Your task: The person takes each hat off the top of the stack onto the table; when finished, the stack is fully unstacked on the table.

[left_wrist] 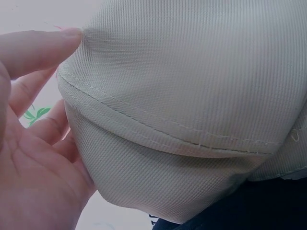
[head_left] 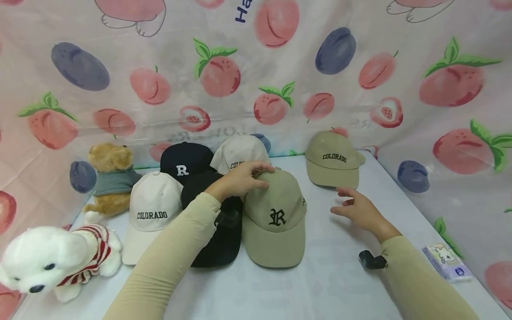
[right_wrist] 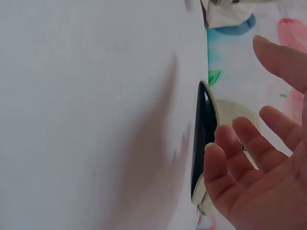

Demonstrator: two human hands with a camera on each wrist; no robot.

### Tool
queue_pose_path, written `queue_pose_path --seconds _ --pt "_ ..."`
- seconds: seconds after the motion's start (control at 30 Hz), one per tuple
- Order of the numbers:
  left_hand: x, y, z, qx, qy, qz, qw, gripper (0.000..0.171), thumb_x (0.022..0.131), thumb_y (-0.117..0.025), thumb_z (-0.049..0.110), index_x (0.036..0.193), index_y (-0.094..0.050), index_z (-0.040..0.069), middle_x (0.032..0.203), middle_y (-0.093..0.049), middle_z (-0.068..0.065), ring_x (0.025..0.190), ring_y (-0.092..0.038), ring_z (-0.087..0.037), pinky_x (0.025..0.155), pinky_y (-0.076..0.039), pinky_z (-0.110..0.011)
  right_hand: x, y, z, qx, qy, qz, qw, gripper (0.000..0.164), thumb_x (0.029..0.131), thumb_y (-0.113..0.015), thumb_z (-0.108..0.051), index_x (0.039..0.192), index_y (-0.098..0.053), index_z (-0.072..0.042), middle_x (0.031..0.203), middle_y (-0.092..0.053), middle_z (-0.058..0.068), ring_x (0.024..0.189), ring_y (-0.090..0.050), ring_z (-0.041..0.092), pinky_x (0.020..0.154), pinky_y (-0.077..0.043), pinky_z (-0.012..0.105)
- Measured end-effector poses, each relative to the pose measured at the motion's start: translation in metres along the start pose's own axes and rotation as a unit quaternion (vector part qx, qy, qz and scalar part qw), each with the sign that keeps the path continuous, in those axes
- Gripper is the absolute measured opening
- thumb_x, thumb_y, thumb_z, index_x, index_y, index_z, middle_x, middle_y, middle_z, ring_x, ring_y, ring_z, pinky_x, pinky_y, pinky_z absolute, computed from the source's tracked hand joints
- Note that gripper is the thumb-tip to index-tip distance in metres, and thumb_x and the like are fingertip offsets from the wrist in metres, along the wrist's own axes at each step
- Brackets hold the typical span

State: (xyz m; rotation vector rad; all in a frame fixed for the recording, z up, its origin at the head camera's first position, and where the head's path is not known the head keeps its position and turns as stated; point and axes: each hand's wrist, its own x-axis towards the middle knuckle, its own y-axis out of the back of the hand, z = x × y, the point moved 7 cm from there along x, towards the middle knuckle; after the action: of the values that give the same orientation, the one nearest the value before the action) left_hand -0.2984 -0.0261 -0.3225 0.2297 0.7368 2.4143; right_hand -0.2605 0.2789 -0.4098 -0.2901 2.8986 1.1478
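Observation:
In the head view my left hand (head_left: 240, 180) is at the upper left of a khaki baseball cap (head_left: 274, 240) with a dark R on its front. Seen from the left wrist, the thumb reaches the cap's side (left_wrist: 182, 76), and the relaxed fingers (left_wrist: 50, 127) lie beside and partly behind the fabric. My right hand (head_left: 360, 213) hovers over the white table with fingers spread, holding nothing. It is nearest to another khaki cap (head_left: 332, 171) lettered COLORADO, whose brim edge shows beyond the fingers in the right wrist view.
Left of the khaki cap stand a black cap (head_left: 216, 253), a white COLORADO cap (head_left: 154, 200), a navy R cap (head_left: 188, 160) and another white cap (head_left: 240, 149). Plush dogs, one white (head_left: 44, 253) and one brown (head_left: 112, 178), sit far left. A small packet (head_left: 446, 262) lies right.

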Motion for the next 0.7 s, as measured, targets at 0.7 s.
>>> queue_pose_path --seconds 0.7 --pt "-0.003 -0.001 0.0 0.003 0.001 0.011 0.9999 0.041 0.094 -0.071 0.009 0.134 -0.063 0.009 0.143 -0.054 -0.006 0.137 -0.044 -0.027 0.106 -0.041 -0.04 0.056 0.04 0.037 -0.011 -0.067 0.061 0.996 0.091 0.094 -0.068 -0.044 0.154 -0.023 0.007 0.154 -0.026 0.033 0.139 -0.027 0.051 0.107 -0.03 0.063"
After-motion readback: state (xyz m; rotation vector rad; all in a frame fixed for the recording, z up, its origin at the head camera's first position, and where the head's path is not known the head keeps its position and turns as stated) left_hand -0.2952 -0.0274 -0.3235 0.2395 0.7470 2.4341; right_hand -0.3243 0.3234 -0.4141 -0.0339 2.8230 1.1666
